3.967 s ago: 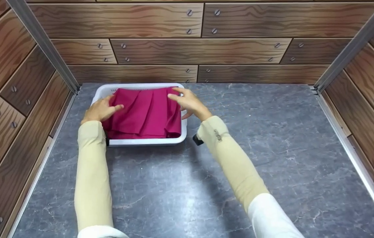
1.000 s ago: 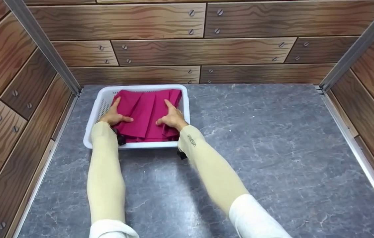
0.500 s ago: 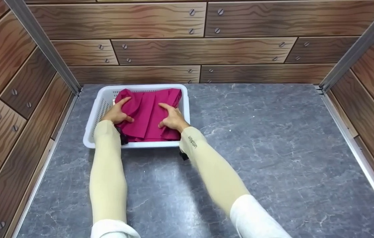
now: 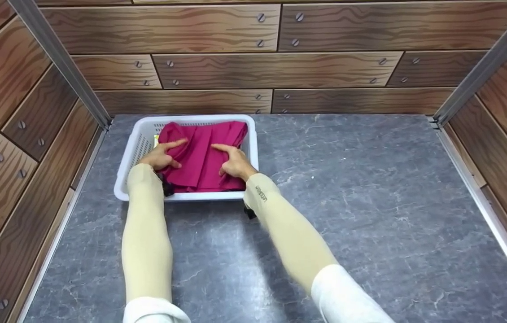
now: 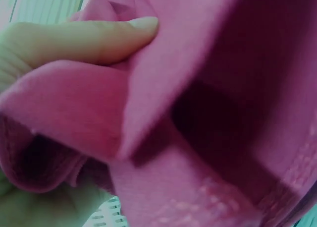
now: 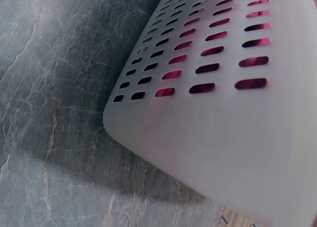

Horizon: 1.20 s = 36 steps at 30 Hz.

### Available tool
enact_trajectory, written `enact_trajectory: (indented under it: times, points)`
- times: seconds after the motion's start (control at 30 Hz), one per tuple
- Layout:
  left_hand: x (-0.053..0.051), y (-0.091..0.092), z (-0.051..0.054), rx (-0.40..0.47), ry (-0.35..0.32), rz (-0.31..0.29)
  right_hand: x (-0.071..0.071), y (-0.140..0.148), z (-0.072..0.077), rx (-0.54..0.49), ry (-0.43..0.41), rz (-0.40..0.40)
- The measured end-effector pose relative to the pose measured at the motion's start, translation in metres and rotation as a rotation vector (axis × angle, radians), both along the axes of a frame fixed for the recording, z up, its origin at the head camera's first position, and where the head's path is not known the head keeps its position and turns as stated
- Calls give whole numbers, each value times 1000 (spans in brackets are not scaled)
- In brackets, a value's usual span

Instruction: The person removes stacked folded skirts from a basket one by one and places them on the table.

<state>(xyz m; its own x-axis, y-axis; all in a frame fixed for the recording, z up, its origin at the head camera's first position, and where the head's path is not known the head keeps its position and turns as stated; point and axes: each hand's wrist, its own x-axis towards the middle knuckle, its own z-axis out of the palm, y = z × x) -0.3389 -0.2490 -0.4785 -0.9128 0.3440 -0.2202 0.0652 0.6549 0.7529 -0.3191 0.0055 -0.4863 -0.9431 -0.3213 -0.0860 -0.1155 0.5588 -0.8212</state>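
A magenta cloth (image 4: 202, 172) with pleat-like folds lies in a white plastic basket (image 4: 208, 196) in the head view. My left hand (image 4: 158, 157) grips its left side. In the left wrist view the thumb (image 5: 106, 41) presses on the bunched magenta fabric (image 5: 168, 63), while the other fingers are partly hidden and blurred below. My right hand (image 4: 236, 163) lies on the cloth's right side with index finger and thumb spread apart; its remaining fingers are hidden. The right wrist view shows the slotted basket wall (image 6: 198, 123) with magenta behind the slots, but not the hand.
A small yellow and white item (image 4: 156, 140) peeks out at the cloth's left edge inside the basket. The basket stands on a grey marbled surface (image 4: 361, 193), near the wood-patterned back wall (image 4: 217, 101). Another such wall (image 4: 15, 175) stands at the left.
Both hands have come inward from the basket's sides onto the cloth. The left hand has shifted slightly right, bunching the cloth's left edge and exposing the small yellow item. The index fingers now point inward.
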Motion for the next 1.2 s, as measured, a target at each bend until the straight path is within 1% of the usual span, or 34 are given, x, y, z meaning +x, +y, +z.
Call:
enact_trajectory:
  times: [0.13,0.27,0.33,0.43,0.53,0.67,0.77,0.97,1.07,1.2]
  points:
    - [0,0,1,-22,-17,-19,0,1,0,-4,-5,-15]
    - [1,0,2,-22,-44,-10,0,0,0,14,-11,-39]
    - [2,0,1,-1,-47,4,0,0,-1,20,-11,-52]
    - [2,0,-1,3,-23,16,0,-1,-1,16,-11,-61]
    - [4,0,-1,-7,1,32,1,-1,-2,-4,-11,-62]
    - [6,-1,4,9,15,53,1,1,-1,-36,-7,-74]
    - [5,-1,7,21,27,63,1,3,1,-67,8,-98]
    - [3,0,17,57,69,97,0,8,7,-191,12,-112]
    - [5,0,21,69,84,94,-1,9,8,-229,2,-112]
    - [8,-1,23,85,93,97,-1,8,8,-248,-5,-107]
